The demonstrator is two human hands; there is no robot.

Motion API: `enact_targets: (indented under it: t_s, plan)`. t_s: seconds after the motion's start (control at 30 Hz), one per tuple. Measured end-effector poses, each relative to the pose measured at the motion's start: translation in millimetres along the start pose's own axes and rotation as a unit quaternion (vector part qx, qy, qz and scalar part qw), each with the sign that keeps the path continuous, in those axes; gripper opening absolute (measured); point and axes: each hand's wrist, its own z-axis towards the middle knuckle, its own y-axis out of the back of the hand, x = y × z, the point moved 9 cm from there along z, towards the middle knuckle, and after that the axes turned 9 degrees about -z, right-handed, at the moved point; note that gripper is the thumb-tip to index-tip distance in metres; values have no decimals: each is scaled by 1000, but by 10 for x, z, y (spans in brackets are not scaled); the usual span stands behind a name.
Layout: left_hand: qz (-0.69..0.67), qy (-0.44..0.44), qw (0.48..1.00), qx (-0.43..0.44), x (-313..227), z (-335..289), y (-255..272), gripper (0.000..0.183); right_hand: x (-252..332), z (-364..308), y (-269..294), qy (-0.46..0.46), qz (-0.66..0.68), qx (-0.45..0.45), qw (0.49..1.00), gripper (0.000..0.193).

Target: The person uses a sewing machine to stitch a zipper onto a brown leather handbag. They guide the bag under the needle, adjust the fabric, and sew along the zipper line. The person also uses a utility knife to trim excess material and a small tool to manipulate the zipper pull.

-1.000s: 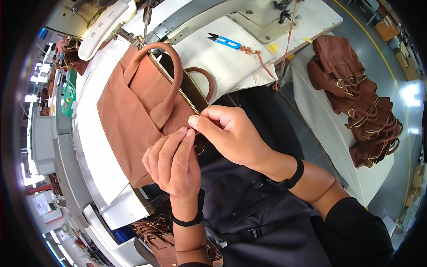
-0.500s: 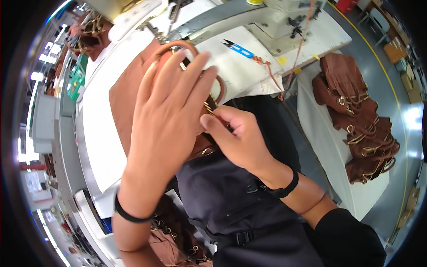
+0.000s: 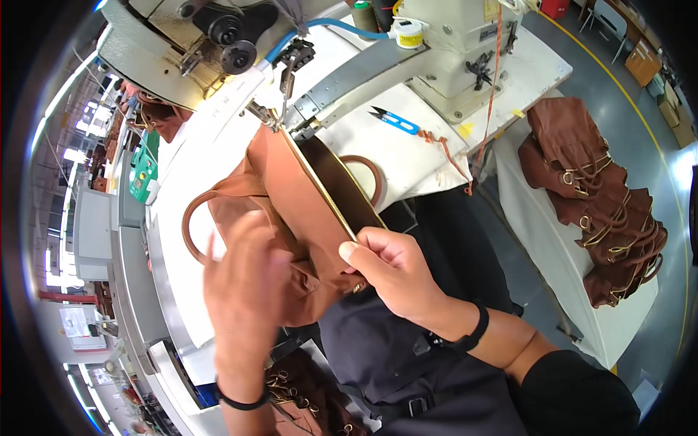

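Observation:
A brown handbag (image 3: 298, 185) lies in front of me, its gold zipper (image 3: 327, 196) parted along the opening. The far end of that zipper edge sits at the presser foot (image 3: 269, 116) of a sewing machine (image 3: 349, 87). My right hand (image 3: 392, 269) pinches the near end of the edge between thumb and fingers. Above the bag's left side is my left hand (image 3: 243, 283), its fingers smeared by motion; whether it touches the bag cannot be told. One curved handle (image 3: 190, 225) stands out to the left, the other (image 3: 372, 174) to the right.
Blue thread snips (image 3: 396, 120) lie on the white table right of the bag, beside orange thread (image 3: 443, 145). Several brown bags (image 3: 596, 203) are piled on a cloth-covered surface at right. More brown bags (image 3: 298, 385) sit below my left arm.
The bag has opened out, its zipper edge now reaching the presser foot. My left hand has left the handles and moved down. My right hand has shifted slightly nearer, still pinching the zipper edge.

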Motion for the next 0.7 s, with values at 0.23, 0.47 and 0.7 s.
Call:
enact_targets:
  t_s: [0.23, 0.47, 0.7]
  plan:
    - [-1, -19, 1000, 11, -311, 58, -361, 82, 81, -48, -24, -34, 64, 11, 997, 33]
    - [7, 3, 1000, 28, -223, 24, -366, 79, 189, -74, -28, -30, -19, 9, 999, 31]
    - [19, 13, 999, 45, -108, 97, -441, 82, 261, 67, -11, 15, -61, 10, 998, 28]
